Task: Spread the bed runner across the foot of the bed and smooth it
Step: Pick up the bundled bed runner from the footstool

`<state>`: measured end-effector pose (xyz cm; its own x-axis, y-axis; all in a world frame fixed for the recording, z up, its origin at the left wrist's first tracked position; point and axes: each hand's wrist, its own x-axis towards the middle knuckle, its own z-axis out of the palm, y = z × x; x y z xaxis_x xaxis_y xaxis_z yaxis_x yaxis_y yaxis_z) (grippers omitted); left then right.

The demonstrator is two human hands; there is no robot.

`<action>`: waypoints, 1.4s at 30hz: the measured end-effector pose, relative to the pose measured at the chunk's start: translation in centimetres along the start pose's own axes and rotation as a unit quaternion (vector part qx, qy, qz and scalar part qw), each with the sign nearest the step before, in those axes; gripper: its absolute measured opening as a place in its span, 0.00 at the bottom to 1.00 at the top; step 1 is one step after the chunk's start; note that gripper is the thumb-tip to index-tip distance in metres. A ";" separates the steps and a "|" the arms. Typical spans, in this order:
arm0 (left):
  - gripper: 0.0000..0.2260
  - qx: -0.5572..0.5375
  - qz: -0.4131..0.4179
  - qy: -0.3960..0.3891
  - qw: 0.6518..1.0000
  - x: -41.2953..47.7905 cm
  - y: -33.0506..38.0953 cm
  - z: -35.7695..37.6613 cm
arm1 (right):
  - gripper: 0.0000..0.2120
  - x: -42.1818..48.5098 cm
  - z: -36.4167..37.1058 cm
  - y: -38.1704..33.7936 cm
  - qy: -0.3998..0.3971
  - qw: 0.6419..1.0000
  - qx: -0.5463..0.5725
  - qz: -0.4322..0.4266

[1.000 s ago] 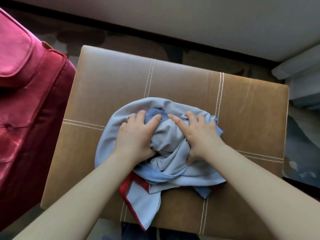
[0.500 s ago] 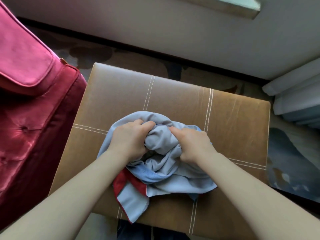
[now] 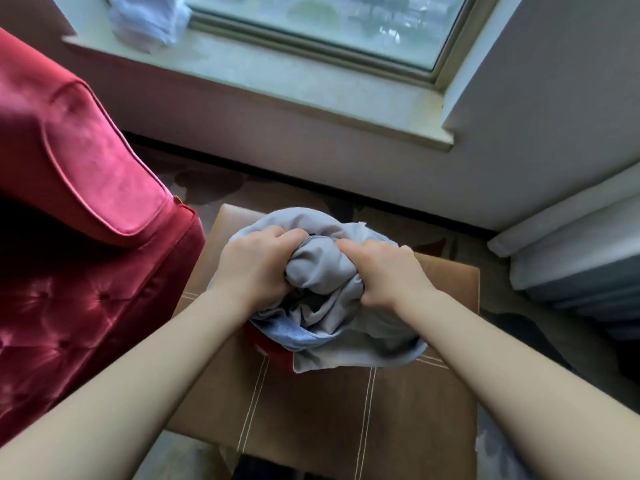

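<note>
Runner (image 3: 322, 271) bunched in grey-blue wad atop brown stool (image 3: 311, 410); red armchair (image 3: 86, 202) at 9 o'clock. Left hand (image 3: 252, 268) at wad's 9, right hand (image 3: 384, 275) at 3, fingers of both curled tight into cloth. Step, likely: gathering for carry. Next: lift, find the bed (out of view), find ends.

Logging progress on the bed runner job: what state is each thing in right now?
Grey-blue fabric bed runner with red trim: bunched up, not spread.
Left hand: grips the runner, fingers curled.
Right hand: grips the runner, fingers curled.
Brown leather stitched ottoman: partly covered by the runner.
White cloth on the windowsill: crumpled.
</note>
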<state>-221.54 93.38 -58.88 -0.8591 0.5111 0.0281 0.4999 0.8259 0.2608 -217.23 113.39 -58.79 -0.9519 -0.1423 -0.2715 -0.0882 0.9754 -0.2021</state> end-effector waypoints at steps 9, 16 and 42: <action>0.17 0.031 0.038 0.119 0.992 1.9 2.3 -13.0 | 0.31 -1.7 -13.7 -2.7 0.085 0.995 -0.055 -0.026; 0.17 0.051 0.052 0.215 0.974 1.8 3.8 -23.2 | 0.23 -3.7 -24.2 -5.6 0.144 0.985 -0.071 -0.066; 0.15 0.214 -0.190 0.379 0.880 -25.5 -0.6 -49.6 | 0.22 -12.9 -39.7 -35.6 0.291 0.870 -0.096 -0.386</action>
<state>-205.43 68.03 -11.89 -0.7190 0.0066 0.6950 0.0161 0.9998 0.0071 -213.49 87.15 -10.74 -0.5699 -0.7129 0.4086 -0.7613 0.6452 0.0640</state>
